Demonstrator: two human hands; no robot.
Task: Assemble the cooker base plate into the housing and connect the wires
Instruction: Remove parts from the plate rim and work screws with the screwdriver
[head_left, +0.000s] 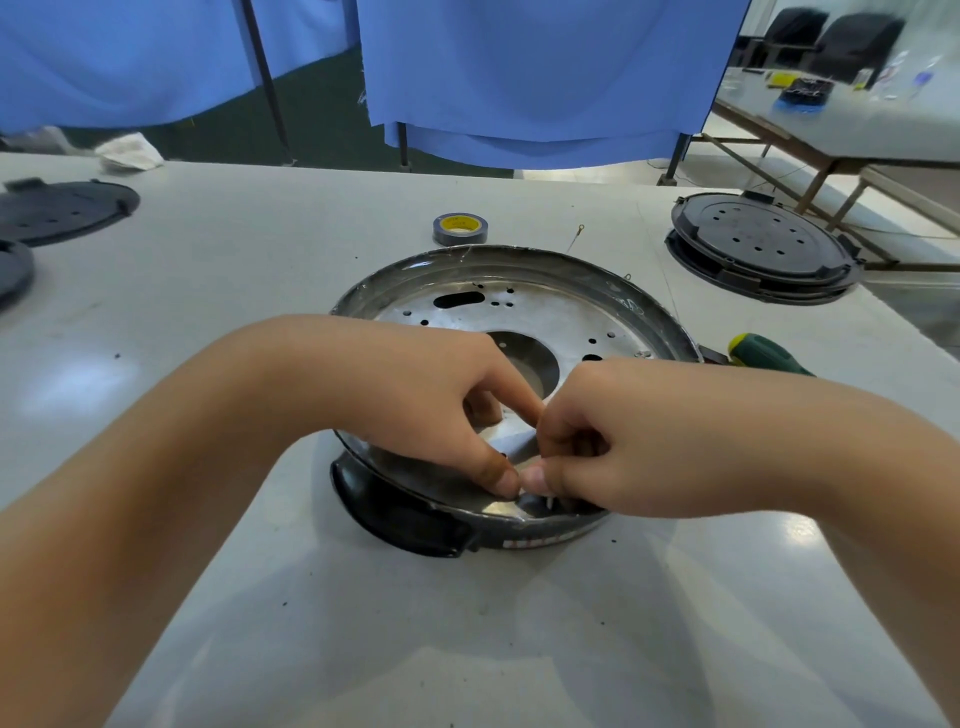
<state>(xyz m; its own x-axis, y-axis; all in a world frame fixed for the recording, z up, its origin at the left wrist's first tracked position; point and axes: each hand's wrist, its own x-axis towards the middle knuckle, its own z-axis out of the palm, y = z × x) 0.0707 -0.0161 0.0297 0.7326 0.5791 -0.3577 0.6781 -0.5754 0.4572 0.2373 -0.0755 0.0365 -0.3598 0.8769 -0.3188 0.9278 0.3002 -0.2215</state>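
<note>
The round metal cooker housing lies on the white table with the silver base plate seated inside it; the plate has a large centre hole and several small holes. A black plastic part sticks out at the housing's near edge. My left hand and my right hand meet over the near rim, fingers curled, thumb tips together, pinching a small white wire end at the rim. Most of that wire is hidden under my fingers.
A green and yellow screwdriver lies right of the housing. A roll of tape sits behind it. Black perforated cooker covers sit at the far right and far left. Blue curtains hang behind the table.
</note>
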